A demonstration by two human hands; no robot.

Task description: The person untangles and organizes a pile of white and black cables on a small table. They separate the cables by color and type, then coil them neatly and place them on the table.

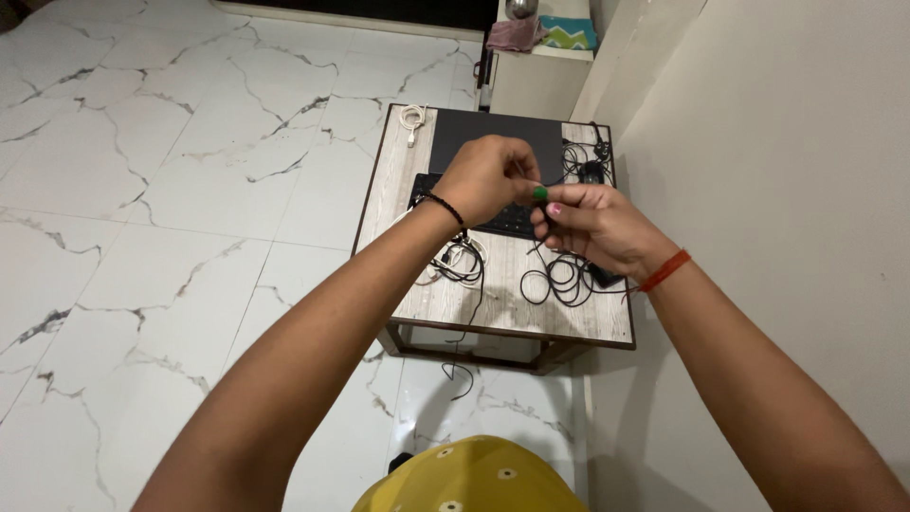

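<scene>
My left hand (485,175) and my right hand (592,226) meet above a small wooden table (531,308). Both pinch a thin black cable (471,303) that hangs from the hands, crosses the table's front edge and ends in a loop near the floor. The left wrist wears a black bead bracelet, the right an orange thread. Under the hands lie a black keyboard (507,220) and a dark laptop or pad (493,137). Coiled black cables (559,280) sit below my right hand.
A white coiled cable (411,120) lies at the table's far left corner. More black wires and a mouse (591,171) are at the far right. A cream wall stands to the right, a white cabinet (531,81) behind, marble floor on the left.
</scene>
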